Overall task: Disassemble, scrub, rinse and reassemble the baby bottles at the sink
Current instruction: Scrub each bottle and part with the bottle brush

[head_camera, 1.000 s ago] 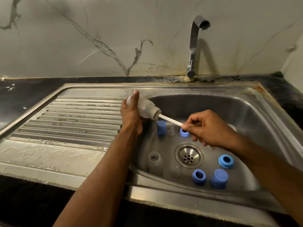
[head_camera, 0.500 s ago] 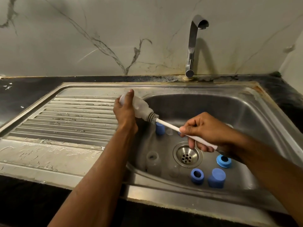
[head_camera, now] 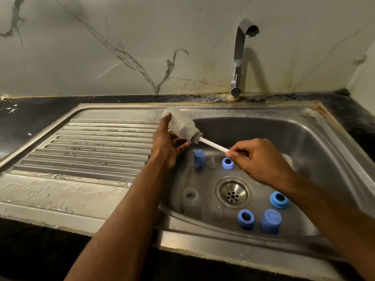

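Note:
My left hand (head_camera: 167, 146) grips a small clear baby bottle (head_camera: 181, 125), tilted with its mouth toward the right, above the sink's left wall. A bottle brush (head_camera: 211, 144) sticks out of that mouth, bristles at the rim. My right hand (head_camera: 257, 159) pinches the brush's white handle. On the sink floor stand another clear bottle (head_camera: 190, 198), two blue caps (head_camera: 199, 158) (head_camera: 271, 221), three blue collar rings (head_camera: 227, 163) (head_camera: 246, 219) (head_camera: 279, 199) and two clear teats (head_camera: 211, 162) (head_camera: 217, 212).
The steel sink basin (head_camera: 316, 151) has a round drain (head_camera: 233, 192) in its middle. A ribbed draining board (head_camera: 91, 151) lies to the left, wet near the front. The tap (head_camera: 239, 55) stands behind, with no water running. Black counter surrounds the sink.
The brush has been pushed in and drawn out of the bottle. My right hand slid along the handle and now pinches it nearer the bristles. The bottle sits a little higher.

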